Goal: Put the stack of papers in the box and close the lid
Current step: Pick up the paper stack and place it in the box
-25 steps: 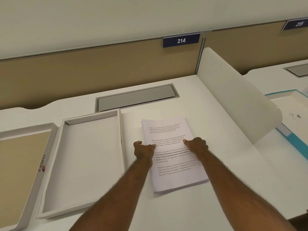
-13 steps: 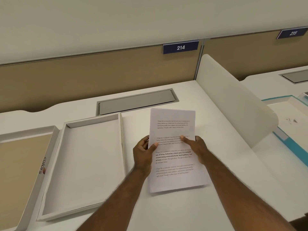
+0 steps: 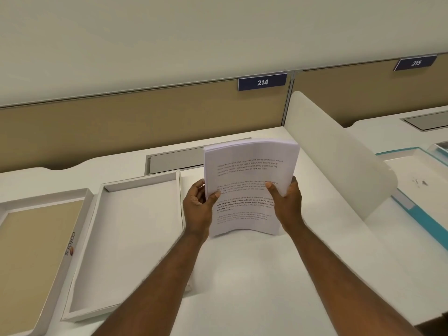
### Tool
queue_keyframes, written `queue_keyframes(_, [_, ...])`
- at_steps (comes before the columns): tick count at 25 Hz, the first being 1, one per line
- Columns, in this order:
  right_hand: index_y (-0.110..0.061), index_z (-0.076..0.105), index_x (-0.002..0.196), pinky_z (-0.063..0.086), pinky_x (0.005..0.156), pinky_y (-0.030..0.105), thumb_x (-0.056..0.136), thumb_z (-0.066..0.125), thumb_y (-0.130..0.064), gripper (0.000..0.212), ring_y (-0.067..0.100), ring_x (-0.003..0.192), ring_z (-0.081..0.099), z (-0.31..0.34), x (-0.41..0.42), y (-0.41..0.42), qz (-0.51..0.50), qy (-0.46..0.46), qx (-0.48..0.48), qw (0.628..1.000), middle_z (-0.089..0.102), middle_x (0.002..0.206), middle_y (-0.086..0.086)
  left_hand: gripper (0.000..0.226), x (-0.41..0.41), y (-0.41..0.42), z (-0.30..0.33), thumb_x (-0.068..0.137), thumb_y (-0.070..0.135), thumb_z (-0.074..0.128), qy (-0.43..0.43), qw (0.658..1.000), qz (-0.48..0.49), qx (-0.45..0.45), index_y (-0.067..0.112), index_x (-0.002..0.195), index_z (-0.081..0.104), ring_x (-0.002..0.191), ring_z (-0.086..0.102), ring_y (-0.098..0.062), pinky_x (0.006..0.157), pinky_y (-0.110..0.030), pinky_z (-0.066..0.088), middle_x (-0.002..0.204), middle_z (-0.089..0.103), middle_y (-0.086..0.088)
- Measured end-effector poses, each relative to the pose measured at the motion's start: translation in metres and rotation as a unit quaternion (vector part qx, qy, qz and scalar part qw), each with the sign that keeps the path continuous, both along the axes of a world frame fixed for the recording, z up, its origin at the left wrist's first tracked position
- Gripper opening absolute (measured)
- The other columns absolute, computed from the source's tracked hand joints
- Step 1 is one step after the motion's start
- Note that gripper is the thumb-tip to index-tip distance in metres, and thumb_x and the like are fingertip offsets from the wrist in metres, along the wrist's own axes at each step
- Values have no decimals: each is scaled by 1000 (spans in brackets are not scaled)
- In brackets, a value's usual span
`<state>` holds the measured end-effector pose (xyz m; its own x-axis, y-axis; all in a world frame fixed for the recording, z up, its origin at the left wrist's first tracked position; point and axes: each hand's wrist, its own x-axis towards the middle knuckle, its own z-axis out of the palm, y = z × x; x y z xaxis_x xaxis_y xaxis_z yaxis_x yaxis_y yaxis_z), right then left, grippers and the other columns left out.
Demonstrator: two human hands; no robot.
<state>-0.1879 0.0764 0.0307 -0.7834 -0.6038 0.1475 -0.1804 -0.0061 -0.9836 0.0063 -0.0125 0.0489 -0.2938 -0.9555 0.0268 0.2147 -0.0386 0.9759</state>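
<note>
Fingers (image 3: 214, 196) gripping paper stack (image 3: 249, 163) edges

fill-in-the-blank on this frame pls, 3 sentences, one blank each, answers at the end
1. The stack of papers is held by ____ hands.
2. The white box lies to the ____ of the left hand.
3. The sign on the partition behind the right hand reads ____.

Answers: both; left; 214

papers (image 3: 247, 175): white printed stack, bowed, tilted up, above desk, right of box
box (image 3: 135, 238): white shallow tray, open, empty
lid (image 3: 29, 258): upturned, left of box, touching
</note>
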Motion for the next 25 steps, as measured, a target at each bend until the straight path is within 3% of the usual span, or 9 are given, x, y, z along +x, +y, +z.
queue_keyframes(4, [-25,50,110,58,73,30,82,73,-31,37,20,93,67,-2,9,4,-2,14,-17,1000,66,101,-4,35,6,1,-9,84,2,70,-12,1000,2,-12,25,111,62,102,70,-25,87,-38,59,114,72,-7])
queue_keyframes(7, [-24,56,114,58,75,29,74,79,-38,48,16,96,68,-3,13,10,3,-6,-42,999,69,107,-5,33,5,1,-10,89,12,67,-54,998,-28,-25,16,121,57,111,66,-30,90,-43,58,120,68,-8])
queue_keyframes(12, [-20,53,121,58,80,33,74,72,-41,55,20,100,66,-2,23,11,31,-26,-84,996,67,112,1,49,1,2,-7,87,29,68,-68,995,-64,-31,16,130,49,114,65,-27,92,-47,57,124,65,-8])
queue_keyframes(18, [-19,52,115,57,84,38,78,66,-42,46,25,101,66,0,25,8,14,-24,-86,996,67,110,5,44,-3,1,-9,90,27,66,-90,994,-49,-48,18,129,49,114,64,-23,89,-38,59,124,63,-3])
queue_keyframes(22, [-18,54,109,60,78,41,75,68,-43,44,25,94,67,5,20,8,0,4,-70,998,67,102,2,47,-4,-4,-3,85,26,73,-90,992,-48,-69,11,126,55,110,66,-29,88,-50,59,123,64,-14])
queue_keyframes(25, [-15,54,115,61,76,39,72,74,-44,56,23,96,67,12,16,3,8,-1,-81,997,68,107,4,65,-2,-12,4,74,29,82,-84,993,-70,-53,6,126,52,107,68,-34,86,-55,58,120,67,-15])
